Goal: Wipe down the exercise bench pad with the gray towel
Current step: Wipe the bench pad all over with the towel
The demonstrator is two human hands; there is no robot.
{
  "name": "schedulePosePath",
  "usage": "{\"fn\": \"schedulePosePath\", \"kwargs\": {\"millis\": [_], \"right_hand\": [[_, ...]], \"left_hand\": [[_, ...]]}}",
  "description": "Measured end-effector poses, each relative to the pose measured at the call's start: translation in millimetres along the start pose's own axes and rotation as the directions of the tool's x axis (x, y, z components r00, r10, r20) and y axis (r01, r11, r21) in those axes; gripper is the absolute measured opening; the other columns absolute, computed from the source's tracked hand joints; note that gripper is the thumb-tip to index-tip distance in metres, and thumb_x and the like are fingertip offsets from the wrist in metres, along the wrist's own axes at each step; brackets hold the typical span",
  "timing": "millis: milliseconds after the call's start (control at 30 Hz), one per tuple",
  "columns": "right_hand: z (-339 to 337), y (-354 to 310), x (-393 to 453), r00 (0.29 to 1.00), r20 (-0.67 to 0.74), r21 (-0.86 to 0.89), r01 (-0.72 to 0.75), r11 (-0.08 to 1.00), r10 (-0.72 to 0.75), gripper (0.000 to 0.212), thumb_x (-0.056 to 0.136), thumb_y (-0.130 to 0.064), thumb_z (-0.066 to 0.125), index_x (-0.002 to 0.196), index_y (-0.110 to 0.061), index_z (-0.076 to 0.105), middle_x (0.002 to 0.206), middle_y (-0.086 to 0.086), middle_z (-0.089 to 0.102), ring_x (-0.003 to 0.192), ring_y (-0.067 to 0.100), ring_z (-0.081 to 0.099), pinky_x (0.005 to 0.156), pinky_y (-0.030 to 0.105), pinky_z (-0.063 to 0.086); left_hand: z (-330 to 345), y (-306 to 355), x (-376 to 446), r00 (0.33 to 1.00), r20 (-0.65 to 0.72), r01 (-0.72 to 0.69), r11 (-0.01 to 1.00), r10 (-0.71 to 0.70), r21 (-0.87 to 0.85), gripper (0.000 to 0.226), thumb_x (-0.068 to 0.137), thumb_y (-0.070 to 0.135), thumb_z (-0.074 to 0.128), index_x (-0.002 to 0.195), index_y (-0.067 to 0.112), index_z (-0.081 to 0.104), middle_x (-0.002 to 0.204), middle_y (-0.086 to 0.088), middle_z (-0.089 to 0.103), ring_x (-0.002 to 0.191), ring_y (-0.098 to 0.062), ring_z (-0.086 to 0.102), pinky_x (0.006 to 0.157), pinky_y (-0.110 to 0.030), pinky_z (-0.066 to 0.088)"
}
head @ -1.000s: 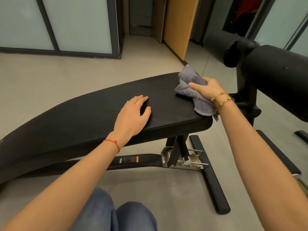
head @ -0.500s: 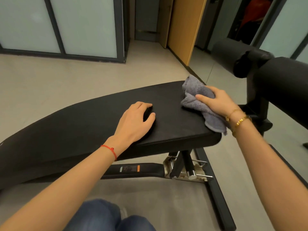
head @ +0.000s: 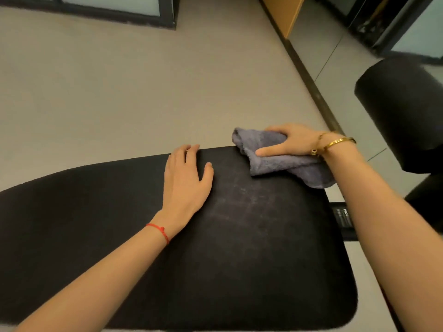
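Under both hands: the black bench pad (head: 239, 248), filling the lower part of the view, its far edge running just past the fingertips.

Right hand (head: 291, 141) lies on the gray towel (head: 275, 161) at the pad's far right corner. Fingers curl over the bunched cloth, thumb (head: 271, 150) stretched flat along its top, pressing it down onto the pad. The towel is crumpled, one fold poking out beyond the fingers past the pad's far edge, another lobe trailing under the wrist toward the pad's right edge. Gold bracelets (head: 335, 143) on that wrist.

Left hand (head: 185, 178) rests palm-down on the pad, just to the left of the towel but not touching it. Fingers loosely together, reaching the far edge; thumb splayed out toward the right hand. It holds nothing. Red string (head: 159, 230) on that wrist.

Between the two hands and nearer the person, the pad surface shows faint pale scuff marks (head: 239, 200) in a crosshatch.

Right of the right forearm: a black foam roller (head: 402, 111), well apart from the towel. A small label (head: 342, 216) sits on the frame just off the pad's right edge; its text is too small to read.

Beyond the hands: beige floor (head: 119, 92).
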State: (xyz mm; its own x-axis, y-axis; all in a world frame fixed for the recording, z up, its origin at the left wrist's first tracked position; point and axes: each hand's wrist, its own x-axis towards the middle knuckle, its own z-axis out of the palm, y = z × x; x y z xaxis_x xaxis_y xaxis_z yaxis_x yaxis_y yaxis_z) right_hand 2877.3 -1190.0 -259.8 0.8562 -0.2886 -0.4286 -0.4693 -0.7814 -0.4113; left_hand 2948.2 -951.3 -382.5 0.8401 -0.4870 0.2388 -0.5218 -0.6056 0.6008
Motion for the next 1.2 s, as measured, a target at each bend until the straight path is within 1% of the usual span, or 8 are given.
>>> {"fn": "schedulePosePath", "kwargs": {"millis": [100,267,433,567,733,867,1000,1200], "right_hand": [[0.3,-4.4,7.1,0.997,0.062,-0.031,0.048,0.998,-0.046,0.041,0.071,-0.061,0.070,0.105,-0.040,0.060,0.102,-0.014,0.066,0.097,0.013,0.060,0.083,0.026,0.043],[5.2,10.4,-12.0,0.987,-0.046,-0.151,0.146,0.978,-0.154,0.067,0.076,-0.073,0.053,0.129,-0.031,0.051,0.123,-0.004,0.061,0.112,0.017,0.056,0.097,0.037,0.044],[-2.1,6.2,20.0,0.980,0.172,-0.194,0.135,0.972,-0.101,0.080,0.070,-0.084,0.037,0.133,-0.036,0.045,0.125,-0.004,0.058,0.111,0.022,0.057,0.096,0.043,0.044],[20.4,-40.8,77.2,0.924,0.357,-0.109,0.190,0.976,-0.140,0.060,0.076,-0.075,0.051,0.121,-0.035,0.054,0.114,-0.003,0.066,0.101,0.022,0.060,0.089,0.038,0.048],[53.6,-83.5,111.0,0.860,0.472,-0.030,0.237,0.971,-0.195,0.054,0.080,-0.069,0.054,0.123,-0.036,0.053,0.114,-0.002,0.067,0.102,0.024,0.061,0.087,0.037,0.049],[22.8,-39.5,74.3,0.891,0.406,-0.003,0.224,0.975,-0.204,0.063,0.081,-0.067,0.053,0.137,-0.044,0.038,0.134,-0.008,0.054,0.117,0.018,0.054,0.099,0.037,0.044],[-5.1,-4.2,54.4,0.901,0.393,-0.015,0.204,0.979,-0.182,0.065,0.080,-0.068,0.054,0.138,-0.043,0.037,0.134,-0.014,0.052,0.120,0.011,0.051,0.097,0.023,0.037],[55.8,-74.6,113.2,0.838,0.491,-0.025,0.288,0.957,-0.239,0.061,0.080,-0.072,0.050,0.132,-0.042,0.043,0.127,-0.005,0.059,0.112,0.024,0.058,0.089,0.038,0.047]], "left_hand": [[-2.9,5.0,-1.8,0.992,-0.011,0.130,0.991,-0.129,0.025,0.052,0.095,0.039,0.040,0.139,0.011,0.042,0.139,-0.006,0.044,0.133,-0.021,0.038,0.118,-0.042,0.024],[-12.5,17.4,-1.2,0.956,0.052,0.287,0.956,-0.290,0.065,0.060,0.093,0.041,0.044,0.142,0.007,0.037,0.149,-0.009,0.035,0.144,-0.024,0.025,0.119,-0.046,0.019],[-15.6,26.7,3.4,0.871,0.089,0.465,0.868,-0.484,0.173,0.072,0.092,0.046,0.043,0.148,0.006,0.025,0.156,-0.011,0.025,0.148,-0.027,0.014,0.121,-0.049,0.010],[-14.3,24.4,1.9,0.761,0.032,0.635,0.754,-0.648,0.169,0.068,0.094,0.039,0.036,0.151,0.008,0.016,0.159,-0.010,0.018,0.149,-0.027,0.010,0.121,-0.051,0.008],[-11.6,19.0,1.2,0.740,0.010,0.665,0.734,-0.672,0.138,0.059,0.097,0.026,0.033,0.151,0.007,0.019,0.160,-0.009,0.018,0.150,-0.024,0.010,0.122,-0.048,0.007],[-15.3,16.4,1.1,0.733,0.008,0.675,0.728,-0.681,0.118,0.058,0.099,0.020,0.038,0.152,0.008,0.019,0.160,-0.007,0.018,0.150,-0.021,0.010,0.123,-0.044,0.009],[-20.1,6.4,6.5,0.700,-0.001,0.706,0.691,-0.714,0.155,0.063,0.098,0.030,0.035,0.153,0.007,0.015,0.161,-0.009,0.014,0.150,-0.023,0.007,0.123,-0.043,0.007],[-20.8,-1.6,5.3,0.671,-0.002,0.733,0.662,-0.742,0.155,0.063,0.097,0.031,0.033,0.153,0.007,0.016,0.161,-0.009,0.015,0.150,-0.022,0.007,0.123,-0.043,0.008]]}}
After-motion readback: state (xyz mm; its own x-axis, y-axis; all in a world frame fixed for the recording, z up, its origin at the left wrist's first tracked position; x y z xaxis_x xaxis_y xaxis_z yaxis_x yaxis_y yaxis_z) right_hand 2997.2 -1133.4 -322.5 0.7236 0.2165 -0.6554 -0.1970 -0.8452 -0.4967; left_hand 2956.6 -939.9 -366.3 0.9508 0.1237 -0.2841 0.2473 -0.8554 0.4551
